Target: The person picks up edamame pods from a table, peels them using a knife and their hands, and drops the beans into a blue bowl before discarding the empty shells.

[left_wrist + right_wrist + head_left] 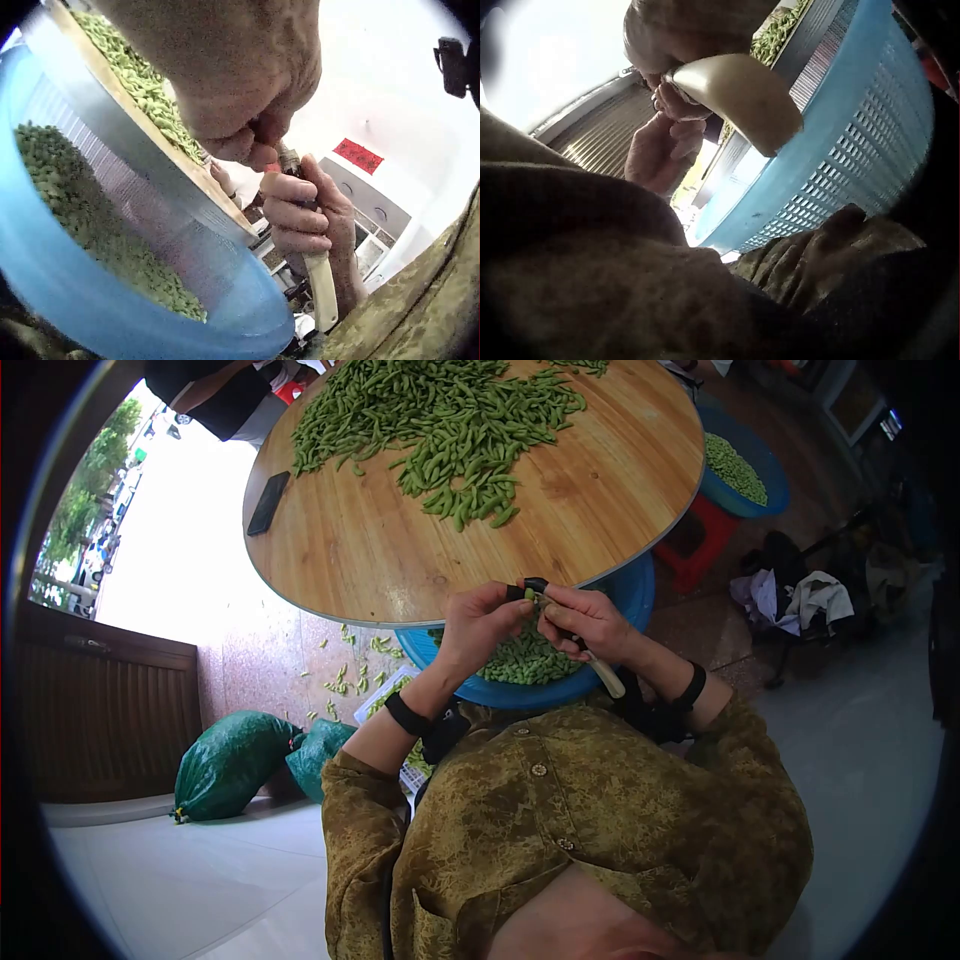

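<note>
Pinching a green pod (530, 594), left hand (482, 628) — right hand (592, 624) clenched round pale, curved handle (608, 678)

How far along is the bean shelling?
Partway, I'd say. Done: shelled beans in the blue basket. In hand: left hand pinches a green piece; right hand grips a pale-handled tool. To go: big pod heap on the table.

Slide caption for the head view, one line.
Left hand pinches something green, right hand holds a pale handle, above beans in a blue basket; pods heap the table.
</note>
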A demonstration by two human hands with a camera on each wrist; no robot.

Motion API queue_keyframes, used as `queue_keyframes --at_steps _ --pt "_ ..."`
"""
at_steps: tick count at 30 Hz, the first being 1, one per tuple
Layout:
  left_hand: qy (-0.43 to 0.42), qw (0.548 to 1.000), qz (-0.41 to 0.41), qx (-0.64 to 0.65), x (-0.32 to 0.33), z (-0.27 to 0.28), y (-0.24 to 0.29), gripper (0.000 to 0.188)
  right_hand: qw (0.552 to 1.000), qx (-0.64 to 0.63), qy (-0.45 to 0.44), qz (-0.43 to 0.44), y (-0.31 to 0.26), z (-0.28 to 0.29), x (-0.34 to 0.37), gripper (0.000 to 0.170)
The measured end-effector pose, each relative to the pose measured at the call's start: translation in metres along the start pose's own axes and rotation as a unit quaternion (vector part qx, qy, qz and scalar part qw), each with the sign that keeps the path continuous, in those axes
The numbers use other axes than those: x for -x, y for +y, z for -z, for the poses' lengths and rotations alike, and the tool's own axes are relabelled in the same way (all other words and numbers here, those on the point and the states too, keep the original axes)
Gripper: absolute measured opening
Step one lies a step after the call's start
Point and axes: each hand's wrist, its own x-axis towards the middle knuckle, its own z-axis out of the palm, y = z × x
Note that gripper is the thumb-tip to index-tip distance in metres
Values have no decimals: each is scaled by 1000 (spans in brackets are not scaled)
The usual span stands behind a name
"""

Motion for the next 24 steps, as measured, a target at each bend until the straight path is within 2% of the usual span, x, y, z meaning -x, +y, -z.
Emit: queue_keyframes --at_steps 7,9,12,14,15,17,19,20,21,23,24 --pt "8 999 -37 0 3 -5 -2 13 999 29 -3 16 0 2 -1 36" --pt "16 998 -56 0 3 -6 -3 13 996 68 37 46 2 -1 -1 34" --pt "8 998 -61 13 2 -5 -3 13 995 62 43 59 4 -1 -1 36" --pt "-28 992 12 123 1 1 -5 12 998 28 23 47 3 3 0 38" --pt "-27 992 13 123 0 3 -1 12 999 -5 3 36 3 5 1 40" --pt "-98 964 77 236 -1 2 7 10 1000 -4 -9 30 0 7 3 37" --pt "-87 962 97 238 -2 1 5 9 999 0 -20 25 3 9 3 34" --pt "-74 961 116 241 -2 0 3 9 981 169 15 96 12 11 0 28" --pt "-73 961 116 242 -3 -1 -1 9 927 332 49 164 15 10 -2 24" --pt "-22 988 96 119 -6 -3 -13 8 930 328 62 155 15 4 1 20" --pt "-22 988 97 119 -6 -4 -15 8 932 325 75 144 14 1 2 19"
